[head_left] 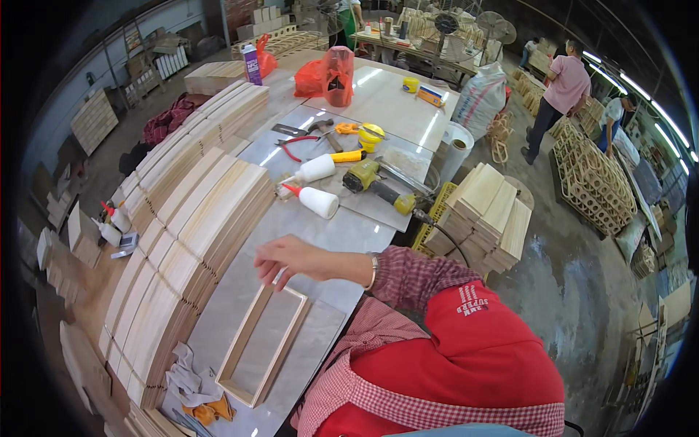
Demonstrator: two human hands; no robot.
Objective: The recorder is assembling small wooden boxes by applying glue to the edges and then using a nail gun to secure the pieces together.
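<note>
My right hand [287, 258] reaches in from the right, above the far end of a narrow rectangular wooden frame [291, 335]. Its fingers are loosely bent and apart, with nothing seen between them. One fingertip overlaps the frame's far end; whether it touches cannot be told. The frame lies on the grey tabletop [320, 320], long sides running away from me, its middle open. Beyond the hand lie two white glue bottles, the nearer one [318, 202] with a red tip and the farther one [317, 169] partly behind it. My left hand is out of view.
Bundled wooden boards [211, 211] line the table's left side. A nail gun [378, 186], red-handled pliers [295, 146] and a hammer [324, 131] lie farther back. A grey rag [183, 375] sits near the frame's near end. Stacked wood blocks [484, 211] stand to the right.
</note>
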